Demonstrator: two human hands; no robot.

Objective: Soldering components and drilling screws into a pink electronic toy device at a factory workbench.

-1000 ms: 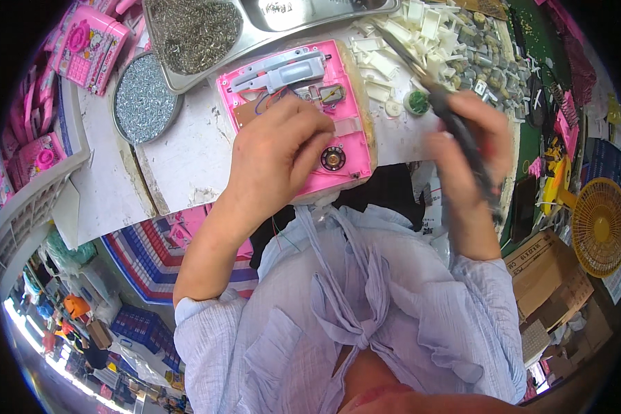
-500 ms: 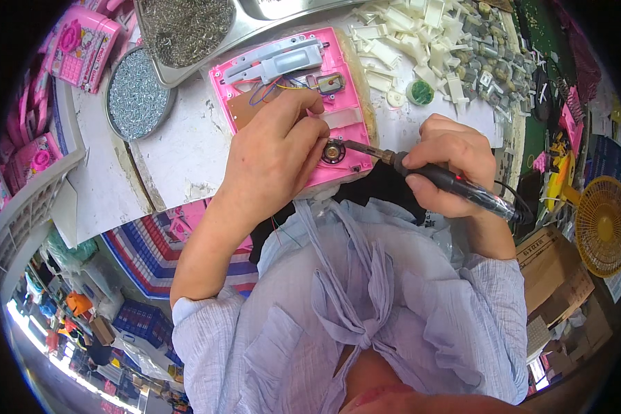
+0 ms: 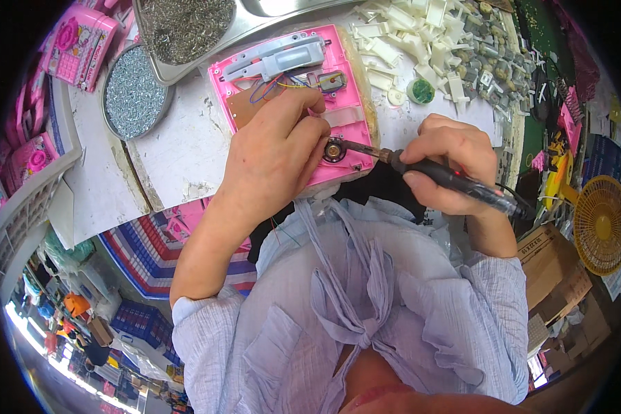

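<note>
A pink plastic toy housing (image 3: 354, 76) lies open in front of me, with a grey mechanism (image 3: 276, 58), a small motor (image 3: 332, 82), thin coloured wires and a brown circuit board (image 3: 245, 108) inside. My right hand (image 3: 452, 162) grips a black soldering iron (image 3: 455, 181). Its tip reaches the edge of a small round speaker (image 3: 334, 150) in the housing's near part. Over the board and beside the speaker, my left hand (image 3: 276, 148) has its thumb and fingers pinched together; what they hold is hidden behind them.
At the upper left stand a round dish of small screws (image 3: 136, 93) and a metal tray (image 3: 245, 14) holding springs. White plastic parts (image 3: 410, 41) and grey gear pieces (image 3: 493, 65) are heaped at the upper right, near a green roll (image 3: 420, 90). A yellow fan (image 3: 600, 224) stands far right.
The soldering iron's handle has shifted slightly downward, its tip staying at the speaker's edge. My left hand keeps its place.
</note>
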